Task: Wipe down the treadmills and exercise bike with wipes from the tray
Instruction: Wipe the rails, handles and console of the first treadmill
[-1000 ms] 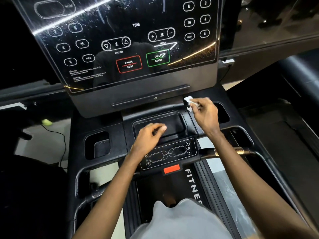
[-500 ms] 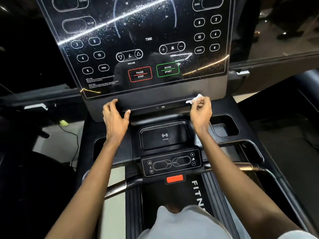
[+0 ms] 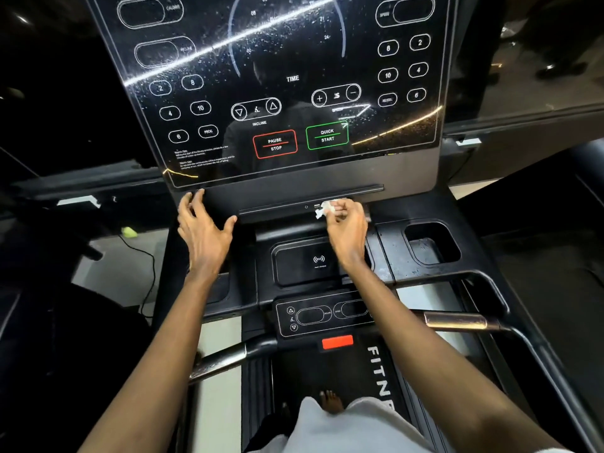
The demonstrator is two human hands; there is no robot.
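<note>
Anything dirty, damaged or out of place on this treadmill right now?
Nothing looks broken. The display panel is speckled with fine white spots, and the right cup holder shows similar flecks. A small yellow-green object lies on the floor left of the treadmill, beside a loose black cable.

treadmill — 1 | wipe — 1 | hands — 2 | handlebars — 2

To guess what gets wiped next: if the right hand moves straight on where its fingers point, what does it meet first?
Probably the narrow ledge under the console screen; the right hand holds the wipe right at it. Whether they already touch is unclear.
</note>
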